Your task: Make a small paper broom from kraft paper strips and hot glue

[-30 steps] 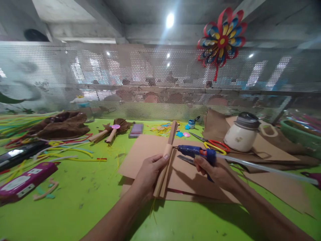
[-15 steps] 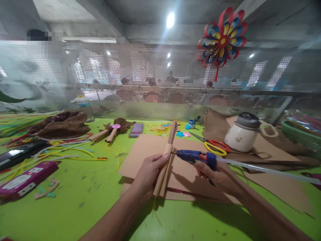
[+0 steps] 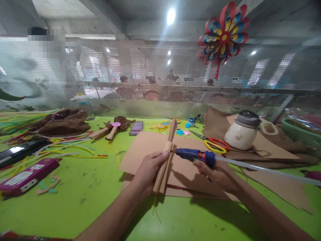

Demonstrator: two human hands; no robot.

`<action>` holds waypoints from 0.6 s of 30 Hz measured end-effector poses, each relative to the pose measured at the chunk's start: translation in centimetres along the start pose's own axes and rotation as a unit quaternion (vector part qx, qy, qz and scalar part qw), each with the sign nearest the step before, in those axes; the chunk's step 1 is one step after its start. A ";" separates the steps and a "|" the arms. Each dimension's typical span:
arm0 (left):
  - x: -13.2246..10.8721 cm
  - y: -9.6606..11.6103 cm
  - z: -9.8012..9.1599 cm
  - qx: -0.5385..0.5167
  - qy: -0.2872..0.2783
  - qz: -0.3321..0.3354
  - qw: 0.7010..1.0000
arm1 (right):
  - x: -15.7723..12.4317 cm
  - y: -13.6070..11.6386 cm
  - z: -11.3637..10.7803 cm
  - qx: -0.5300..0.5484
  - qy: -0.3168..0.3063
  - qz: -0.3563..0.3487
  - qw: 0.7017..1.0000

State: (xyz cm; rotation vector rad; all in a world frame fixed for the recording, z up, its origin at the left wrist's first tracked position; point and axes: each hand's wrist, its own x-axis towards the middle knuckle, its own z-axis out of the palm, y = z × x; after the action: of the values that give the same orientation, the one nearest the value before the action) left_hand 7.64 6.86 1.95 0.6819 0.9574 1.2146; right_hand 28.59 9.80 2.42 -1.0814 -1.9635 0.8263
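Observation:
My left hand (image 3: 151, 167) is closed around a rolled brown paper tube (image 3: 160, 177), its thumb pressed near the loose paper edge. Dark folded paper (image 3: 172, 130) sticks out of the tube's far end, and thin yellow strands (image 3: 155, 207) hang from the near end. A blue hot glue gun (image 3: 193, 155) is gripped in my right hand (image 3: 213, 172), its nozzle at the tube's edge; I cannot tell whether it touches. A long clear glue stick (image 3: 263, 170) runs out of the gun's back. Under both hands lie brown paper sheets (image 3: 140, 144).
Scissors (image 3: 214, 144) and a white jar with a grey lid (image 3: 243, 130) stand to the right. Finished paper brooms (image 3: 115, 129) lie at the back left. A purple power strip (image 3: 31, 175) and coloured strips (image 3: 75, 152) are on the left of the green table (image 3: 82, 214).
The view has shifted slightly. Both hands keep their holds, with the glue gun's nozzle still at the tube's edge.

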 end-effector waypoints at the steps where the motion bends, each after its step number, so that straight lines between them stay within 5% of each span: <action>1: 0.0 0.0 0.0 -0.004 -0.001 0.002 1.000 | -0.1 -0.3 0.0 0.003 -0.007 -0.006 1.000; 12: 0.4 -0.3 -0.5 -0.008 -0.021 0.003 1.000 | 0.3 -0.7 0.1 0.009 0.030 0.006 0.999; 18: 0.4 -0.3 -0.4 -0.014 -0.021 0.002 1.000 | 0.0 -0.7 -0.1 -0.020 -0.016 -0.010 1.000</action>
State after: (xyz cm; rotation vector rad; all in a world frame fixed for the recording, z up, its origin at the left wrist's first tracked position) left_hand 7.46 7.11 1.42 0.6845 0.9045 1.2099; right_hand 28.41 9.49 3.05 -1.0772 -2.0225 0.8015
